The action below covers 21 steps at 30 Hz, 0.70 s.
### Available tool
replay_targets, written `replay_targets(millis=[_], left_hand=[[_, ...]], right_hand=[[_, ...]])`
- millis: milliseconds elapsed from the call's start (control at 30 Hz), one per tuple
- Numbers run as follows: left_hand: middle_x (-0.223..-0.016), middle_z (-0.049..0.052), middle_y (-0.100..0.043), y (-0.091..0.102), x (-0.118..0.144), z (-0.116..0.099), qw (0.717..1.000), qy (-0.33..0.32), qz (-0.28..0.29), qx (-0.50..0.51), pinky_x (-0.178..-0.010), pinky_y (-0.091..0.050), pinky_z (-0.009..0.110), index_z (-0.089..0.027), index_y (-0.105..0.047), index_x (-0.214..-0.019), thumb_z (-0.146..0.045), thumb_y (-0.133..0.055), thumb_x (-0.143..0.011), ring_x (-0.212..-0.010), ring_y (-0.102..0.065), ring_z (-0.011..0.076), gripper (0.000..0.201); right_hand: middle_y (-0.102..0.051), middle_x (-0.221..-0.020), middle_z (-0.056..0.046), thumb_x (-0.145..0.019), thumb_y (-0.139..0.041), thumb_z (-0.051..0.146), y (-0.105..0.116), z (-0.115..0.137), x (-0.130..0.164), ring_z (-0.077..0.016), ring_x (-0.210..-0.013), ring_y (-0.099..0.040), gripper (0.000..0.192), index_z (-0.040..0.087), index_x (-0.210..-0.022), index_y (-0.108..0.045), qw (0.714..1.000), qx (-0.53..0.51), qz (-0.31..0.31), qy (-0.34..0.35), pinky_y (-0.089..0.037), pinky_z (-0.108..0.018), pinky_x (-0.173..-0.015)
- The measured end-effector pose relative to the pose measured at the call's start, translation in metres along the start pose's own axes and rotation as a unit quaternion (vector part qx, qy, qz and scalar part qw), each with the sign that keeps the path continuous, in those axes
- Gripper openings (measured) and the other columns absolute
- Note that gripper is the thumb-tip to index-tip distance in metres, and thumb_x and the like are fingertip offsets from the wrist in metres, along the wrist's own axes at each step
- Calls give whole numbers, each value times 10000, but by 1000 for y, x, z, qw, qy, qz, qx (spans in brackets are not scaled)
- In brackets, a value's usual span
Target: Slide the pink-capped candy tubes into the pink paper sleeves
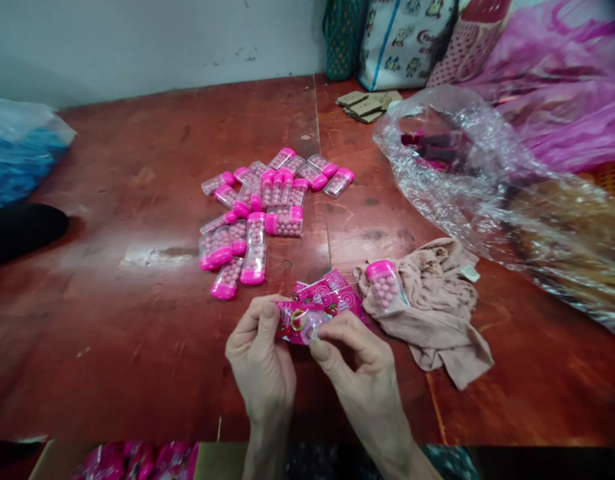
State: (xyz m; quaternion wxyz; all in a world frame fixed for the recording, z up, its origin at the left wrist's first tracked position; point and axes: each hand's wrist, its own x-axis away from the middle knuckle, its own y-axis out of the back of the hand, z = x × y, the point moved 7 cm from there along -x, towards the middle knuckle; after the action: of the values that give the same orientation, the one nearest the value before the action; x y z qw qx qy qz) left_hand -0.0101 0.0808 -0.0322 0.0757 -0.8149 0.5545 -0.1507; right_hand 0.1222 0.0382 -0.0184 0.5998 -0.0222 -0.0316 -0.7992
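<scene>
My left hand [267,340] pinches the left end of a small pink printed packet [296,323] with a red and green picture on it. At its other end, the thumb and fingers of my right hand [354,357] grip a part that looks clear and shiny. Whether anything is inside the packet I cannot tell. Just behind my hands lie several flat pink printed packets [332,288], partly overlapping. To the right, a clear candy container [384,285] with a pink cap and pink balls rests on a crumpled beige cloth [437,300].
Several similar pink-capped containers [254,227] lie in a loose pile mid-table. Clear plastic film [447,173], pink bags [552,80] and cardboard pieces [367,105] are at the right and back. A bag of blue things [22,157] stands left. Below the table edge sits a cardboard box [214,460] holding pink packages.
</scene>
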Motion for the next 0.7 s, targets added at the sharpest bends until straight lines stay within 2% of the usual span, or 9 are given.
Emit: replay_targets(millis=[133,233,300,400,500,600,700], left_hand=[[-743,-10,-623,-6,5,3,999,-18,30,27,-670,-477,244,-192,-674,-647,-216,-626,-766,-697,-570,120,131],[-798,7,-634,-12,7,5,997,-22,68,36,-740,-476,262,-183,-680,-660,-188,-627,-763,-788,-587,141,116],[-886,28,-634,-14,7,8,996,-3,77,39,-790,-470,281,-168,-686,-669,-179,-621,-765,-884,-585,168,116],[-972,37,-624,-11,6,14,996,46,64,47,-811,-468,284,-160,-688,-666,-183,-621,-764,-934,-575,175,121],[-949,41,-642,-9,3,11,998,25,59,30,-768,-472,262,-159,-691,-654,-185,-639,-750,-865,-586,155,112],[-906,64,-660,-11,2,10,997,12,82,-2,-755,-466,285,-155,-710,-719,-211,-617,-774,-858,-595,181,122],[-913,80,-659,-15,3,9,991,4,127,-36,-799,-448,342,-158,-716,-796,-226,-560,-819,-892,-598,216,172]], right_hand=[[-517,-654,1,-761,-653,322,-3,-11,-4,-140,-616,-472,160,170,-712,-647,997,-47,-13,-56,-387,-261,-542],[-504,-677,5,-801,-613,279,1,-13,-4,-132,-642,-479,153,172,-693,-633,993,-83,-52,-58,-405,-259,-579],[-478,-699,10,-818,-592,222,4,-10,-2,-123,-654,-476,151,176,-678,-626,994,-69,-86,-27,-408,-247,-580],[-463,-741,8,-795,-608,126,10,2,4,-117,-682,-478,116,182,-697,-638,988,12,-139,72,-408,-237,-583],[-497,-777,-7,-755,-639,70,13,13,9,-132,-723,-492,111,178,-739,-662,967,91,-172,166,-413,-260,-624],[-524,-816,-28,-709,-697,101,11,15,5,-164,-775,-494,89,177,-753,-683,960,132,-151,196,-409,-297,-677],[-533,-782,-36,-737,-675,130,8,10,-1,-173,-760,-490,43,168,-719,-683,971,121,-96,182,-404,-307,-659]])
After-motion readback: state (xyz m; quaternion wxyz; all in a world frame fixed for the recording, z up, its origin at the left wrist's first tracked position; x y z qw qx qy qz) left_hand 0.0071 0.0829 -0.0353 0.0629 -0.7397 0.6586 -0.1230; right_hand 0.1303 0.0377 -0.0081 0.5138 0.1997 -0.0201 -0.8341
